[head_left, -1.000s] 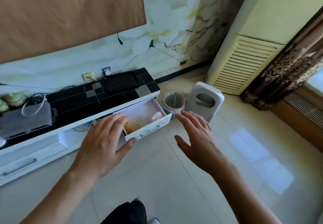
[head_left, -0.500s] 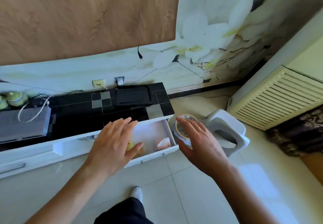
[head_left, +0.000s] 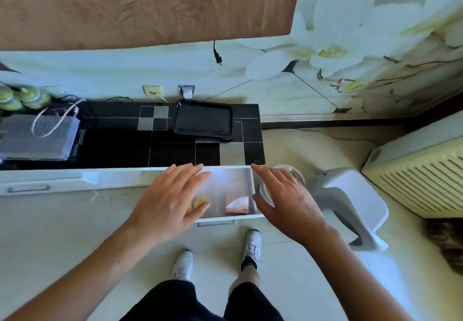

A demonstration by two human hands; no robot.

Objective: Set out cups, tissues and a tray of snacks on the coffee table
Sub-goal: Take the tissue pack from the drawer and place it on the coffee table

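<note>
Closest to the camera are two white sneakers [head_left: 251, 246] on the pale tiled floor [head_left: 62, 233], standing right at a pulled-out white drawer [head_left: 233, 218]. Both hands are spread flat with fingers apart, gripping nothing: the left hand [head_left: 170, 200] floats over the drawer's left half, the right hand [head_left: 285, 200] sits just off its right edge. Inside the drawer there's something yellowish [head_left: 199, 203], half hidden under the left fingers so I can't tell what it is, and a pink-and-white packet [head_left: 237, 205] on the right side. Just right of the drawer, partly behind the right hand, is a small round bin with a clear liner [head_left: 298, 174], contents not visible, and next to that a white plastic stool [head_left: 350, 203]. Further back, the black tiled counter [head_left: 120, 150] carries an empty black tray [head_left: 203, 120] near its right end, well above the drawer. At the left end there's a gray box [head_left: 32, 136] with a white cord [head_left: 53, 120] looped on it, and some green round things [head_left: 25, 97] behind. A cream vented appliance [head_left: 423, 178] stands far right.
</note>
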